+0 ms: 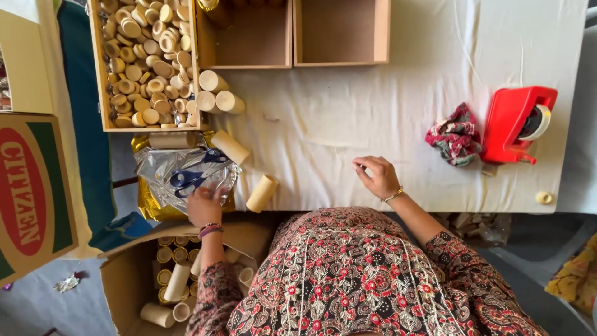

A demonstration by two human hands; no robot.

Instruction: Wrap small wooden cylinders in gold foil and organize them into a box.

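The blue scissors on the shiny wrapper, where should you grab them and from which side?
Probably by the blue loop handles. The blue scissors lie flat on the crinkled silver wrapper, handles toward the person, blades pointing away toward the wooden box of caps. The left hand sits just below them, so coming from that near side reaches the loops, not the blades.

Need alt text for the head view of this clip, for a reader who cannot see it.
Seen from above, a person's left hand rests on crinkled foil by blue scissors, while the right hand hovers open over a white cloth. Around them are wooden tubes, a tray of wooden caps and a red tape dispenser.
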